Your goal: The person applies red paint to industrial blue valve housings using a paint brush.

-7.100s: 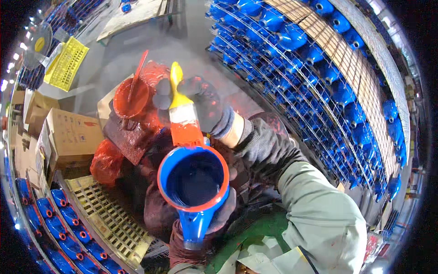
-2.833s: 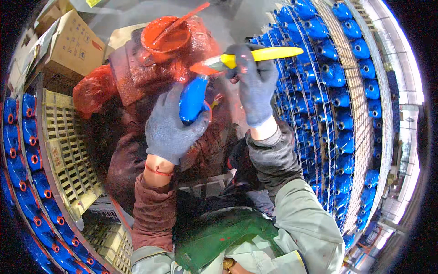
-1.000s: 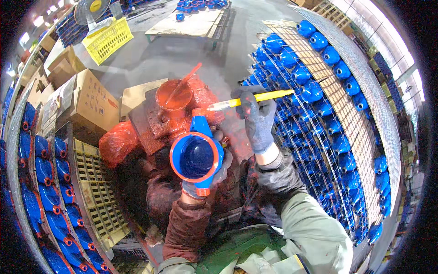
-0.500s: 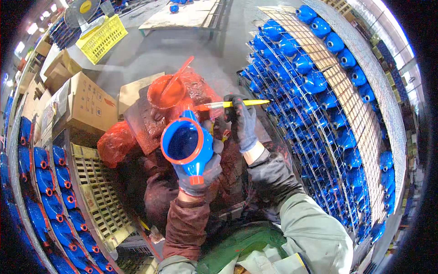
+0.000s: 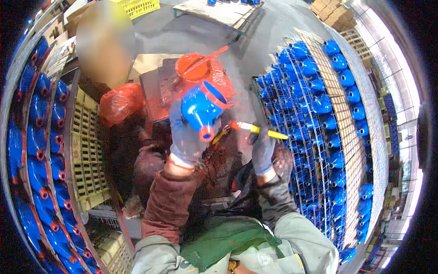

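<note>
A blue metal casting (image 5: 195, 108), like a valve body with red-painted rims, is held up in the middle of the view. My gloved left hand (image 5: 186, 142) is closed around its underside. The wide round mouth points to the upper right, and a small red-edged port faces me. Just right of the casting, my gloved right hand (image 5: 263, 147) grips a paintbrush (image 5: 273, 134) by its yellow handle. Its red-wet bristles lie close to the casting's lower right; contact cannot be made out. Beyond stands a bowl of red paint (image 5: 188, 65) with a red stick (image 5: 213, 55) across it.
Blue castings (image 5: 321, 104) crowd a wire-mesh rack on the right. More red-rimmed blue castings (image 5: 40, 141) stand in rows at the left, beside a pale slatted crate (image 5: 86, 155). A red plastic bag (image 5: 122, 102) lies left of the bowl. Farther off is a table (image 5: 212, 10).
The casting has turned in my left hand, its wide mouth swinging from facing me to the upper right. The brush has left the far port and come down nearer me. The view has shifted.
</note>
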